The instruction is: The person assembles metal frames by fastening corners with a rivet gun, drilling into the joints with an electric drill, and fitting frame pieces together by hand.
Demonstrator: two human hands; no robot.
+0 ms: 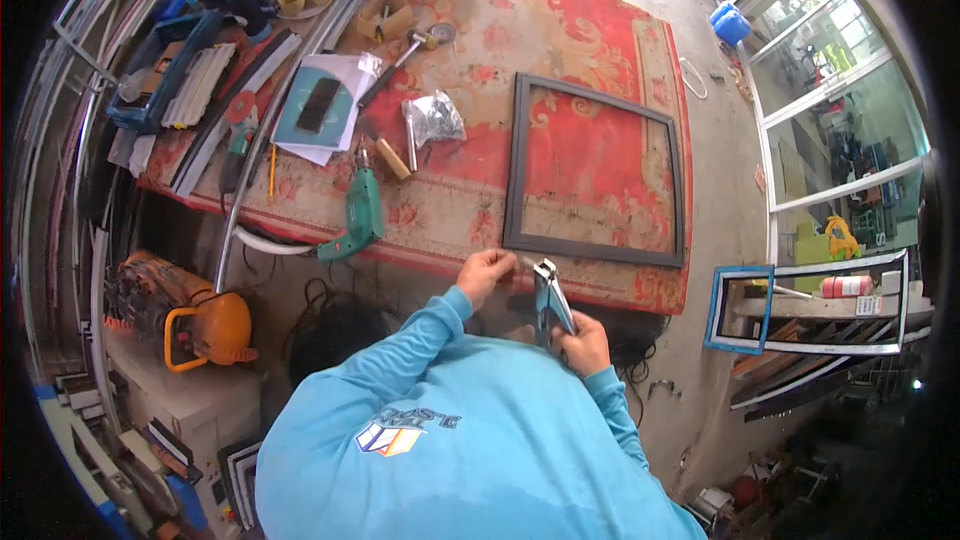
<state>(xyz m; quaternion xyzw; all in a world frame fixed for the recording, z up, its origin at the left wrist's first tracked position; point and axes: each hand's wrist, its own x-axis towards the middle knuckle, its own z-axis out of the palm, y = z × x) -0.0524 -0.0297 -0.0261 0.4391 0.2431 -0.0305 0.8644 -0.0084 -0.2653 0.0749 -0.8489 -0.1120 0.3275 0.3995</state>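
Observation:
My right hand (585, 343) is wrapped round the handles of a hand riveter (552, 302), its silver head pointing up and away from me. My left hand (485, 275) is closed in a pinch beside the riveter's head. Whatever is between its fingertips is too small to name. Both hands are just in front of the table's near edge. Beyond them, a dark rectangular frame (515, 165) lies flat on the red patterned carpet (470, 195) that covers the table.
Left on the carpet lie a green drill (364, 205), a wooden-handled tool (393, 158), a plastic bag (436, 118), a hammer (395, 70), papers with a phone (318, 104) and an angle grinder (240, 130). An orange machine (215, 328) stands lower left; a blue-edged frame (740, 308) is at right.

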